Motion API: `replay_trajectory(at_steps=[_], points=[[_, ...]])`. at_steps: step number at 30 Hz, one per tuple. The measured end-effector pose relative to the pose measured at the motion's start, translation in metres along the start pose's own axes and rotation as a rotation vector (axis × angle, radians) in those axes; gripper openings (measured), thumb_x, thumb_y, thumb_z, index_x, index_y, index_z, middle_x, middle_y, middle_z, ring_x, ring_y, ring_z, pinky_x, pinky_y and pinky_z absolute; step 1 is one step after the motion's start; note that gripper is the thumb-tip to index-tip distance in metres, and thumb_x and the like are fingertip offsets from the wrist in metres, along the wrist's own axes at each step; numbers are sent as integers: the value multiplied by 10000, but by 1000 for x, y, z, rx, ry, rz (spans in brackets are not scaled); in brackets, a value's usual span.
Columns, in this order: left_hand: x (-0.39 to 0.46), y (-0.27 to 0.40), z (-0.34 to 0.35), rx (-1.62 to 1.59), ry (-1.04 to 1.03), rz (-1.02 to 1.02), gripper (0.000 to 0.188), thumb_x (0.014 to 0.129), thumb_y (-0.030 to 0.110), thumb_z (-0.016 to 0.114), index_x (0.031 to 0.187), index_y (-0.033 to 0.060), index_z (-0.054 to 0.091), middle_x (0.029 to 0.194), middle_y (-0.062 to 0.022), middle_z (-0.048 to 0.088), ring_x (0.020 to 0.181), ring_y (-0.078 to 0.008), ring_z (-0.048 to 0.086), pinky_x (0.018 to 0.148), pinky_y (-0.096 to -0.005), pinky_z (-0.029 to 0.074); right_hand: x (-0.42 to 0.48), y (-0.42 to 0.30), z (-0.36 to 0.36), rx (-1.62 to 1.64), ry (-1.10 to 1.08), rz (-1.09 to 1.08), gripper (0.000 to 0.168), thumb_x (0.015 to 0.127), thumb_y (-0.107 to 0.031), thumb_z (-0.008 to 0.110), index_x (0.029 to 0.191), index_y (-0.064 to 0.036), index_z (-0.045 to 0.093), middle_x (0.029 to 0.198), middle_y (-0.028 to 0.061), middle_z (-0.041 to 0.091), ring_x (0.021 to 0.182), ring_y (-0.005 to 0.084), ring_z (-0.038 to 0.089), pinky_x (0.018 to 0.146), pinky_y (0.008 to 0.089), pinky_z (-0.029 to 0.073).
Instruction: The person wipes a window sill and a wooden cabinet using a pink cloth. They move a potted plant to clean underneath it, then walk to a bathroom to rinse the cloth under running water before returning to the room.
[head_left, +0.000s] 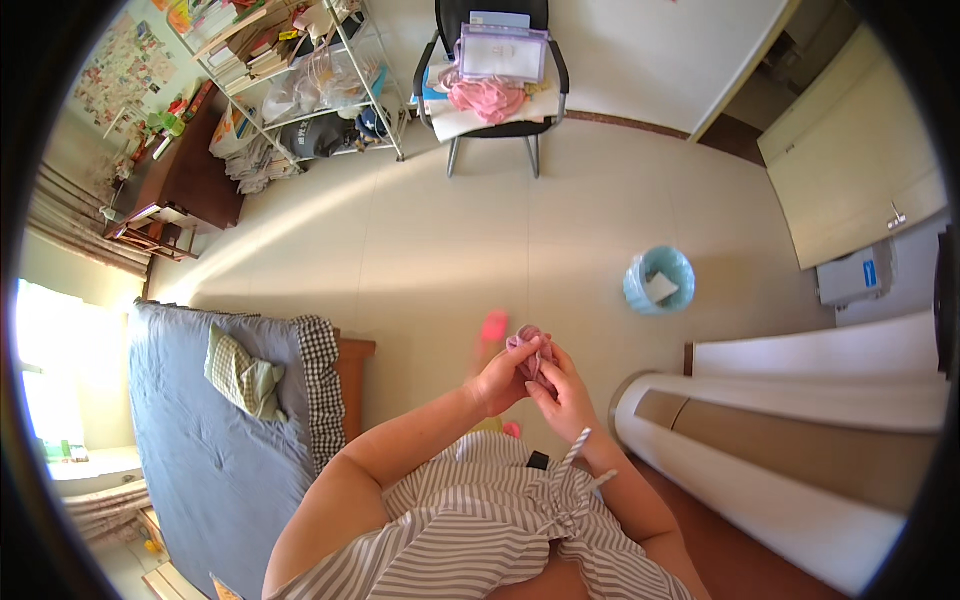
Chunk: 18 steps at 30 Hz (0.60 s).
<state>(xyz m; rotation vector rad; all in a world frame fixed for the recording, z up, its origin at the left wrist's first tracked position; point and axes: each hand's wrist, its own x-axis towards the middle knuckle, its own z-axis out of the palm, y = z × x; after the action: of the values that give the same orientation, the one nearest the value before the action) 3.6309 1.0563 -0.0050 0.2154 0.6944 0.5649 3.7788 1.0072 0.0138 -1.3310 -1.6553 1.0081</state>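
A bunched pink cloth (529, 346) is held between both hands in front of the striped garment the person wears. My left hand (501, 381) grips its left side, with the thumb laid over the folds. On the other side my right hand (561, 391) closes on the lower right part of the cloth. The fingertips of the two hands nearly meet. Below the hands lies the pale tiled floor, where a blurred pink slipper (494, 325) shows just beyond them.
A blue lined waste bin (636, 289) stands to the right. A bed (217, 465) with a checked pillow (238, 371) is at left. Ahead stands an armchair (559, 67) loaded with pink cloth and a clear case, beside a full shelf rack (352, 52). A white curved cabinet (750, 450) is at right.
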Motion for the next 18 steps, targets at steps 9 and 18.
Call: replay_trajectory(at_steps=[9, 18], points=[[220, 193, 70, -255, -118, 73, 418, 1002, 373, 474, 1310, 91, 476, 1335, -168, 535, 1244, -360, 520, 1067, -519, 400, 226, 56, -183, 135, 129, 336, 338, 923, -86, 625, 1256, -33, 600, 1312, 110, 568, 1142, 203, 588, 928, 329, 493], [444, 340, 240, 50, -372, -236, 445, 980, 377, 524, 1314, 89, 469, 1359, -204, 502, 1290, -393, 479, 1093, -538, 371, 273, 144, -374, 103, 109, 594, 333, 969, -141, 578, 1290, -50, 579, 1149, 93, 680, 1016, 155, 650, 824, 295, 518]])
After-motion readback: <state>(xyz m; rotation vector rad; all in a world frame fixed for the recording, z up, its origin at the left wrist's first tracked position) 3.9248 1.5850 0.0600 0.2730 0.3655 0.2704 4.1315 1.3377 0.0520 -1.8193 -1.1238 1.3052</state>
